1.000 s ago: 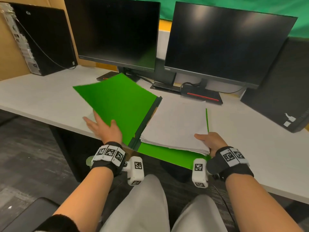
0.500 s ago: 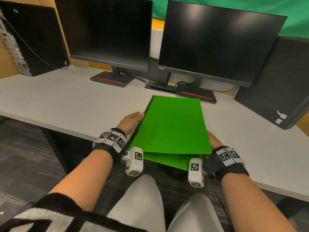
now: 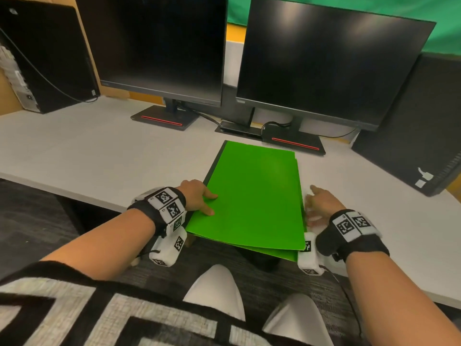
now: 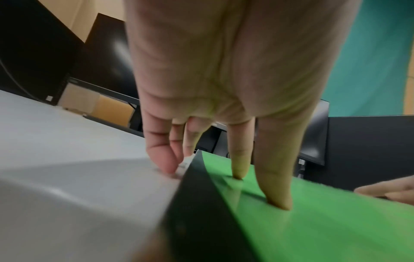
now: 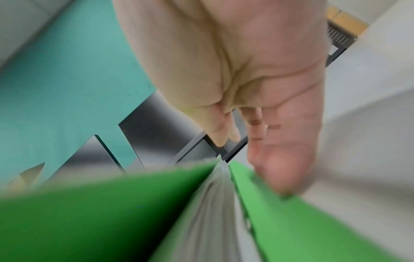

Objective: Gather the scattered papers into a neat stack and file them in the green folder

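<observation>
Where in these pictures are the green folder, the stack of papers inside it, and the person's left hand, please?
green folder (image 3: 254, 196), head view, middle of its closed top cover.
stack of papers (image 5: 215, 203), right wrist view, sheet edges between the covers.
left hand (image 3: 193, 194), head view, back of the hand.

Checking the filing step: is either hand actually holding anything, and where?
Nothing is gripped. Left hand presses fingertips on the green folder near its spine; right hand is open beside it.

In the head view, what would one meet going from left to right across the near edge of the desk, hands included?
left hand → green folder → right hand
</observation>
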Motion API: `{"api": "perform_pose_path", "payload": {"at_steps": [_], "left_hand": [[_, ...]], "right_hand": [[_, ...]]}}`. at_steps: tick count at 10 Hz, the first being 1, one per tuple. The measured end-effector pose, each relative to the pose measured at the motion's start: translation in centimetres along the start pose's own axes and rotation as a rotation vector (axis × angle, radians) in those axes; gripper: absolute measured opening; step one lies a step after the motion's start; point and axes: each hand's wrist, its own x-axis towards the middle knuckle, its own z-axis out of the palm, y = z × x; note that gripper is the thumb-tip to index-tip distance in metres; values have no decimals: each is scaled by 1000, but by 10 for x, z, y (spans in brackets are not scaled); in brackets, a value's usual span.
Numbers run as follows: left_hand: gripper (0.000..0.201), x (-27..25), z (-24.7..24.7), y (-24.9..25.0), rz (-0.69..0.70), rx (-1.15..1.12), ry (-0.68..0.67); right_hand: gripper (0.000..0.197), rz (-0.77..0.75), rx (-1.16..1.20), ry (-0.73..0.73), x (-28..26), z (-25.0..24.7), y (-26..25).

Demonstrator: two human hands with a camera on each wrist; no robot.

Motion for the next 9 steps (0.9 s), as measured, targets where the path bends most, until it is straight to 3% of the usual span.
{"api": "perform_pose_path", "payload": {"at_steps": [1,2,3,5,8,9], "left_hand": [[66,6,-6,-13,-32,43,2],[70,10,-17,-29,-83,88,-19],[81,16,-31,-49,-164,140,-54],[84,43,-52,-79,-271,171,-93],[84,71,-68,-100,-296,148,-90],[84,71,-63,-93,-260,215,10]], "right_hand": [[47,-143,-335,-54,1,10,-15],[48,-249,-601,-154,3,38,-32],[51,-294,-685,-207,7,64,-61],[46,-301,-692,-209,42,99,-106],[44,-314,-662,-190,77,117,-128],[52,-347,-542,-245,76,111,-118]]}}
